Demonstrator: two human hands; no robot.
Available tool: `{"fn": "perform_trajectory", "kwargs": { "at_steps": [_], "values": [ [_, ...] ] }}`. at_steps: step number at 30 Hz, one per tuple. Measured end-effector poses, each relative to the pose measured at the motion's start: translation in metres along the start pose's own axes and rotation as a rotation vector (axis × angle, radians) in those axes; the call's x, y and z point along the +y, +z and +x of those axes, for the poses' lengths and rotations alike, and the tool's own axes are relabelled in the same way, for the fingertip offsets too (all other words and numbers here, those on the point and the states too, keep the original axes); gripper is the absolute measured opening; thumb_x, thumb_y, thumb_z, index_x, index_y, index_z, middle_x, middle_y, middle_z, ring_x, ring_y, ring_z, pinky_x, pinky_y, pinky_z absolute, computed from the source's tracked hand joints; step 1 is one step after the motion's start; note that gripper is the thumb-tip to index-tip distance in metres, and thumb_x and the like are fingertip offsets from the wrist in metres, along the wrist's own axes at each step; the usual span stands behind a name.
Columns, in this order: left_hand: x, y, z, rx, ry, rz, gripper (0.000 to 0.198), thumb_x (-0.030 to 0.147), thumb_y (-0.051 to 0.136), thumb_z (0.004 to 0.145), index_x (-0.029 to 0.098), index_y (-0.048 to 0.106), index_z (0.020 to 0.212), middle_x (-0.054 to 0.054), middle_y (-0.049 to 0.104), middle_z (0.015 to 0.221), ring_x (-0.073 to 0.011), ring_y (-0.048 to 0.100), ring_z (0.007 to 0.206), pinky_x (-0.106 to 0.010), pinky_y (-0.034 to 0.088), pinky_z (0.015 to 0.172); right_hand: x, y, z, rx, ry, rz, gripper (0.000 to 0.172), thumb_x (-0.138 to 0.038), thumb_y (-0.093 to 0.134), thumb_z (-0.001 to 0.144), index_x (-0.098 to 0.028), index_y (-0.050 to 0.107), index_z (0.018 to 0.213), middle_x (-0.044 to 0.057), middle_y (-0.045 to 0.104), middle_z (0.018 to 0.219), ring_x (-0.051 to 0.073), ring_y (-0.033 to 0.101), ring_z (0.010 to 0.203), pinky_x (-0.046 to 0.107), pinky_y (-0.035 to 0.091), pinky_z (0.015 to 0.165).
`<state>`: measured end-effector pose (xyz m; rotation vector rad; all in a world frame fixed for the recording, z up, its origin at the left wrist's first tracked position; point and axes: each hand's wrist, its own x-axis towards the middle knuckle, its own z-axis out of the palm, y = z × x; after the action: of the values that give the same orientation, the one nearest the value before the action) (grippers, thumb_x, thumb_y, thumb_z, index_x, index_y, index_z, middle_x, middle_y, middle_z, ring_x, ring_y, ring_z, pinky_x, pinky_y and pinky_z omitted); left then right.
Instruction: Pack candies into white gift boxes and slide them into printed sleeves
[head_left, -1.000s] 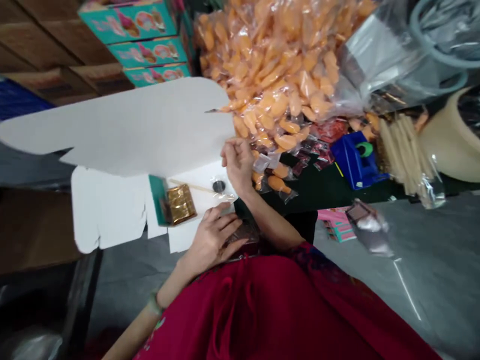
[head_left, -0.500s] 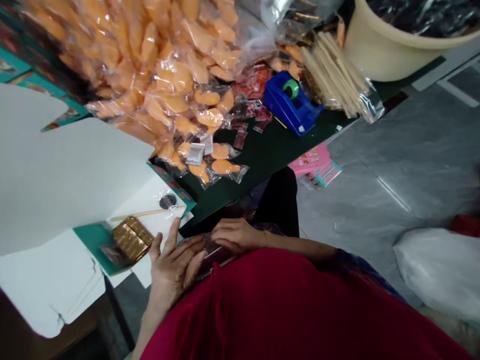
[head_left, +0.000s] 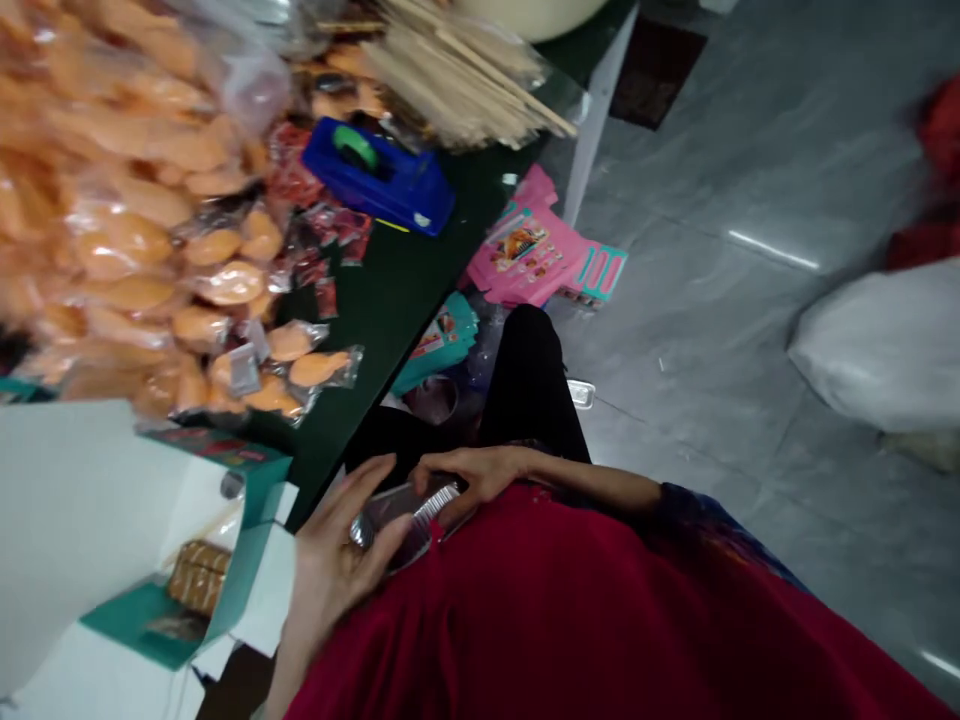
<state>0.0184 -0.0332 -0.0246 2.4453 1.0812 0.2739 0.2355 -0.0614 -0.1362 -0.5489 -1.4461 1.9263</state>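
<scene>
Close against the red garment, my two hands hold a small shiny tray with ridged silver edges (head_left: pixel 436 503), which looks like foil or clear plastic. My left hand (head_left: pixel 337 540) curves round its left end, thumb on the near side and fingers on the far side. At the other end, my right hand (head_left: pixel 476 480) grips the ridged edge between thumb and fingers. Left of my left hand stands an open teal-and-white box (head_left: pixel 259 540). Inside it lie a gold-brown wrapped block (head_left: pixel 199 577), a thin stick and a small dark round piece (head_left: pixel 232 486).
A dark green table (head_left: pixel 390 290) bears a heap of bagged orange pieces (head_left: pixel 120 240), red sachets (head_left: pixel 352 235), a blue tape dispenser (head_left: pixel 379 175) and bundled wooden sticks (head_left: pixel 450 80). Pink printed card (head_left: pixel 525 250) lies beyond its edge. A white sack (head_left: pixel 885 345) stands on the grey floor.
The view has swung right, showing more floor. My left fingers, stretched out before, have bent round the tray. The tray's ridged silver edge now shows between my hands.
</scene>
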Motion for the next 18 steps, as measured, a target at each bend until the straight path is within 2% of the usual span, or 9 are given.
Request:
{"fn": "perform_trajectory", "kwargs": {
  "at_steps": [4, 6, 8, 11, 12, 13, 15, 17, 18],
  "values": [
    [0.005, 0.041, 0.052, -0.630, -0.143, -0.198, 0.059, 0.050, 0.068, 0.082, 0.023, 0.065, 0.134, -0.009, 0.070, 0.134, -0.0335, 0.067, 0.122, -0.045, 0.057, 0.104, 0.016, 0.002, -0.053, 0.258, -0.029, 0.003, 0.052, -0.039, 0.085, 0.076, -0.017, 0.060, 0.116, 0.005, 0.064, 0.113, 0.016, 0.059, 0.101, 0.028, 0.048, 0.092],
    [0.008, 0.059, 0.073, -0.858, -0.207, -0.252, 0.068, 0.053, 0.068, 0.080, 0.023, 0.061, 0.141, -0.009, 0.065, 0.141, -0.0349, 0.062, 0.129, -0.048, 0.051, 0.112, 0.028, -0.008, -0.089, 0.392, -0.040, 0.024, 0.048, -0.040, 0.083, 0.078, -0.017, 0.064, 0.116, 0.007, 0.067, 0.115, 0.019, 0.062, 0.106, 0.031, 0.048, 0.096],
    [0.008, 0.072, 0.091, -1.021, -0.282, -0.296, 0.078, 0.059, 0.068, 0.079, 0.021, 0.056, 0.146, -0.011, 0.060, 0.147, -0.0350, 0.057, 0.136, -0.050, 0.043, 0.118, 0.049, -0.034, -0.130, 0.690, -0.055, 0.120, 0.045, -0.045, 0.079, 0.082, -0.020, 0.066, 0.117, 0.007, 0.069, 0.114, 0.020, 0.065, 0.105, 0.033, 0.051, 0.093],
    [0.002, 0.078, 0.109, -1.183, -0.431, -0.358, 0.091, 0.065, 0.068, 0.076, 0.022, 0.047, 0.153, -0.010, 0.048, 0.158, -0.0343, 0.045, 0.146, -0.051, 0.034, 0.123, 0.101, -0.097, -0.190, 1.458, 0.064, 0.388, 0.038, -0.050, 0.061, 0.093, -0.023, 0.063, 0.120, 0.005, 0.069, 0.108, 0.017, 0.067, 0.096, 0.028, 0.054, 0.080],
    [-0.001, 0.079, 0.114, -1.216, -0.490, -0.369, 0.095, 0.066, 0.070, 0.074, 0.026, 0.044, 0.155, -0.007, 0.044, 0.160, -0.0340, 0.041, 0.149, -0.051, 0.031, 0.125, 0.123, -0.120, -0.205, 1.664, 0.175, 0.481, 0.036, -0.048, 0.055, 0.096, -0.023, 0.061, 0.121, 0.005, 0.068, 0.106, 0.015, 0.067, 0.092, 0.025, 0.053, 0.076],
    [-0.004, 0.079, 0.119, -1.235, -0.553, -0.374, 0.098, 0.067, 0.073, 0.071, 0.031, 0.041, 0.156, -0.004, 0.041, 0.162, -0.0336, 0.038, 0.151, -0.051, 0.030, 0.125, 0.145, -0.143, -0.217, 1.794, 0.302, 0.560, 0.034, -0.044, 0.051, 0.098, -0.021, 0.059, 0.123, 0.005, 0.067, 0.105, 0.013, 0.067, 0.089, 0.023, 0.053, 0.072],
    [-0.011, 0.081, 0.127, -1.226, -0.678, -0.378, 0.101, 0.066, 0.080, 0.064, 0.046, 0.039, 0.154, 0.007, 0.039, 0.163, -0.0319, 0.033, 0.153, -0.049, 0.030, 0.126, 0.186, -0.181, -0.232, 1.844, 0.519, 0.665, 0.033, -0.037, 0.050, 0.099, -0.017, 0.059, 0.124, 0.006, 0.066, 0.100, 0.012, 0.066, 0.082, 0.023, 0.051, 0.068],
    [-0.016, 0.086, 0.139, -1.204, -0.751, -0.412, 0.091, 0.068, 0.081, 0.062, 0.057, 0.046, 0.145, 0.014, 0.043, 0.159, -0.0309, 0.035, 0.152, -0.047, 0.034, 0.125, 0.222, -0.208, -0.235, 1.784, 0.601, 0.698, 0.032, -0.034, 0.055, 0.099, -0.013, 0.061, 0.122, 0.007, 0.066, 0.097, 0.014, 0.065, 0.078, 0.027, 0.053, 0.067],
    [-0.017, 0.090, 0.146, -1.197, -0.765, -0.422, 0.081, 0.071, 0.078, 0.064, 0.059, 0.052, 0.140, 0.013, 0.049, 0.155, -0.0315, 0.040, 0.150, -0.048, 0.037, 0.123, 0.237, -0.218, -0.234, 1.762, 0.618, 0.694, 0.032, -0.035, 0.059, 0.098, -0.012, 0.062, 0.121, 0.007, 0.067, 0.099, 0.015, 0.066, 0.080, 0.029, 0.055, 0.069]
  ]
}}
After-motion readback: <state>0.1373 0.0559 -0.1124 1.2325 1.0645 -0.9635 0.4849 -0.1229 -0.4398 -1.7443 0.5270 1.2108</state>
